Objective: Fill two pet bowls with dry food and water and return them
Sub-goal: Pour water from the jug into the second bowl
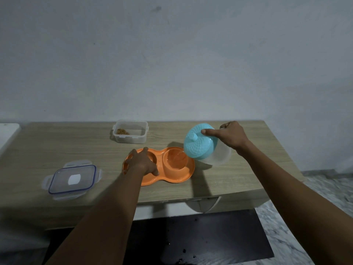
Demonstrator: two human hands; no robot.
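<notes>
An orange double pet bowl (183,176) sits on the wooden table (57,146). My left hand (142,162) rests over its left bowl and grips that end, hiding what is inside. My right hand (230,136) holds a clear water jug with a teal lid (198,143), tipped sideways with its lid towards the right bowl (175,159). A thin stream of water runs from the jug into that bowl. My index finger presses on the lid.
A clear food container (130,131) with a little brown dry food stands at the back of the table. Its blue-rimmed lid (72,178) lies at the front left. A dark mat (200,236) lies on the floor below the table edge.
</notes>
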